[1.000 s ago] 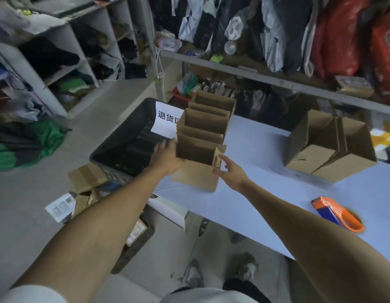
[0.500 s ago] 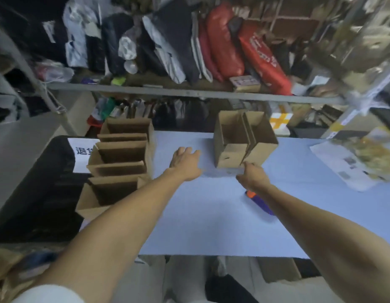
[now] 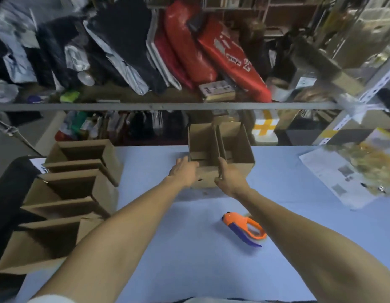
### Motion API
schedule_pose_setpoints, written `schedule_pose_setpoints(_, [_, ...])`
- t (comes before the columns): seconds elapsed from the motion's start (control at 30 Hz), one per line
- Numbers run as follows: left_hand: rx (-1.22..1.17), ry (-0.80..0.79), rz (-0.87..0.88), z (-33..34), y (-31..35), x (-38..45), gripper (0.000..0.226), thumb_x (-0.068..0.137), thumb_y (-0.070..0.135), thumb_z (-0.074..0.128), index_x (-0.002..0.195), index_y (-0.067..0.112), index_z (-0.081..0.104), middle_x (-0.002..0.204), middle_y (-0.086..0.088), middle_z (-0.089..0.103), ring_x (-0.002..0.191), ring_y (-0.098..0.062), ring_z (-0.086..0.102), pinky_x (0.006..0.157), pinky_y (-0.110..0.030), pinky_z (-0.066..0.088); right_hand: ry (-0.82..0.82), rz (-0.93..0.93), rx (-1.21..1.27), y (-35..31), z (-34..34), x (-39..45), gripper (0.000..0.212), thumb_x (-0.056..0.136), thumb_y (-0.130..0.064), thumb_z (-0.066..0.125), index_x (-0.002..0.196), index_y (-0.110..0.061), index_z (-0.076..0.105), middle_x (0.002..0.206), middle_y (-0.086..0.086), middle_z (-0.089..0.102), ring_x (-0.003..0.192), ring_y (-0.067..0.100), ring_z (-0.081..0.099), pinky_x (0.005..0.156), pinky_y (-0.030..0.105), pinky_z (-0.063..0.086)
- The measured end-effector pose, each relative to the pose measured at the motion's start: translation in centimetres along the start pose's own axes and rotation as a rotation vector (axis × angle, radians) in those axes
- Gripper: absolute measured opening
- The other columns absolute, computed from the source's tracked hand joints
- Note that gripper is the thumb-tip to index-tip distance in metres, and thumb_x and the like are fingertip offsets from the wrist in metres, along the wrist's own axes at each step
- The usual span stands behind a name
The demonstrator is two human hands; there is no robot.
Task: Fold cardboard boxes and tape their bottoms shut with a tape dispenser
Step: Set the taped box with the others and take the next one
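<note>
Two brown open-topped cardboard boxes [image 3: 220, 156] stand side by side near the counter's far edge, about midway along it. The left hand [image 3: 185, 171] lies against the left box's outer wall with fingers fairly straight; the right hand [image 3: 228, 177] pinches the upright wall where the two boxes meet. This pair looks like the next to be worked, though their bottoms are hidden, so I cannot tell whether they are taped. The orange and purple tape dispenser [image 3: 244, 228] lies untouched on the pale blue counter [image 3: 189, 259], nearer the front edge. A row of brown cardboard boxes [image 3: 65, 193], erected and open-topped, runs along the left edge, apparently finished. Some folding seems done; taping likely remains for the far pair.
</note>
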State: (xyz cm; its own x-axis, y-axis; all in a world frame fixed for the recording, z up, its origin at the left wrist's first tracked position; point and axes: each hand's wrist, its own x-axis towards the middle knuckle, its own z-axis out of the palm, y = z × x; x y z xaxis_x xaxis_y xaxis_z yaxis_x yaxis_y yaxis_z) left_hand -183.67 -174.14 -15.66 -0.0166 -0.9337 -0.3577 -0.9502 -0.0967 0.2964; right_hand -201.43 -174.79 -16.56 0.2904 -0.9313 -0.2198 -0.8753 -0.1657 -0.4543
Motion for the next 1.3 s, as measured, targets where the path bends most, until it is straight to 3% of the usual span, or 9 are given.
schedule_pose_setpoints(0.17, [-0.162,0.093,-0.041,1.6,-0.1,-1.2,0.016,0.096,0.027,0.057,0.105,0.016,0.063,0.146,-0.013,0.034,0.134,-0.033,0.031,0.105,-0.045,0.040,-0.024,-0.059,-0.075,-0.2,1.7,0.2,0.056,0.096,-0.030,0.055,0.147,-0.015,0.036,0.127,0.018,0.052,0.112,0.037,0.055,0.084,0.036,0.045])
schedule_pose_setpoints(0.3, [-0.213,0.067,-0.019,2.5,-1.0,-3.9,0.013,0.096,0.028,0.057,0.092,0.018,0.063,0.162,-0.010,0.007,0.148,-0.032,0.013,0.110,-0.043,0.033,0.006,-0.110,-0.041,-0.4,3.7,-1.5,0.020,0.099,-0.032,0.052,0.093,-0.013,0.050,0.094,0.007,0.045,0.088,0.037,0.057,0.063,0.031,0.031])
schedule_pose_setpoints(0.4, [-0.215,0.081,-0.005,2.5,-1.9,-6.2,0.012,0.093,0.029,0.060,0.099,0.020,0.064,0.163,-0.007,0.001,0.148,-0.030,0.014,0.107,-0.040,0.036,0.037,-0.128,0.009,-0.8,4.8,-2.5,0.022,0.099,-0.025,0.054,0.084,-0.011,0.046,0.108,0.017,0.049,0.086,0.038,0.057,0.064,0.030,0.031])
schedule_pose_setpoints(0.53, [-0.233,0.094,0.023,2.3,-3.5,-8.1,0.049,0.088,0.025,0.069,0.133,0.028,0.049,0.164,-0.003,-0.005,0.149,-0.031,0.015,0.109,-0.039,0.037,-0.001,-0.185,0.064,-1.4,5.7,-4.2,0.018,0.097,-0.022,0.057,0.089,-0.007,0.051,0.128,0.024,0.048,0.102,0.037,0.057,0.073,0.037,0.043])
schedule_pose_setpoints(0.67, [-0.310,0.141,0.108,2.2,-5.1,-9.5,0.103,0.082,0.019,0.076,0.153,0.038,0.004,0.164,-0.001,0.003,0.146,-0.029,0.027,0.106,-0.041,0.044,0.096,-0.128,0.256,-2.8,6.1,-5.5,0.033,0.094,-0.024,0.063,0.073,-0.021,0.038,0.088,0.004,0.049,0.080,0.023,0.049,0.066,0.034,0.037])
schedule_pose_setpoints(0.83, [-0.371,0.129,0.082,3.0,-7.6,-10.8,0.102,0.079,0.033,0.077,0.155,0.032,0.008,0.160,-0.002,0.023,0.142,-0.028,0.031,0.110,-0.048,0.037,0.024,0.129,0.908,-3.7,5.8,-6.3,0.004,0.098,-0.022,0.060,0.098,-0.018,0.058,0.100,0.005,0.065,0.094,0.021,0.064,0.074,0.032,0.058])
schedule_pose_setpoints(1.0, [-0.384,0.068,0.141,4.1,-9.2,-11.6,0.082,0.088,0.026,0.066,0.153,0.042,0.018,0.158,-0.007,0.025,0.143,-0.032,0.026,0.115,-0.046,0.029,-0.021,0.292,1.117,-3.6,6.8,-7.8,0.041,0.090,-0.030,0.070,0.125,-0.016,0.054,0.124,0.004,0.065,0.099,0.019,0.070,0.066,0.029,0.058])
schedule_pose_setpoints(1.13, [-0.299,0.088,0.152,5.2,-8.5,-11.9,0.076,0.091,0.022,0.064,0.153,0.037,0.021,0.154,-0.011,0.032,0.139,-0.033,0.028,0.115,-0.042,0.028,0.101,0.389,1.139,-4.1,7.6,-8.3,0.061,0.076,-0.043,0.082,0.115,-0.026,0.040,0.126,0.000,0.055,0.103,0.020,0.066,0.057,0.028,0.058])
schedule_pose_setpoints(1.3, [-0.267,0.155,0.147,5.0,-7.6,-11.1,0.069,0.092,0.019,0.063,0.152,0.031,0.030,0.153,-0.007,0.037,0.135,-0.030,0.030,0.113,-0.035,0.029,0.161,0.510,1.031,-4.0,7.2,-6.7,0.103,0.060,-0.059,0.085,0.140,-0.030,0.028,0.141,0.004,0.032,0.121,0.031,0.049,0.077,0.046,0.061])
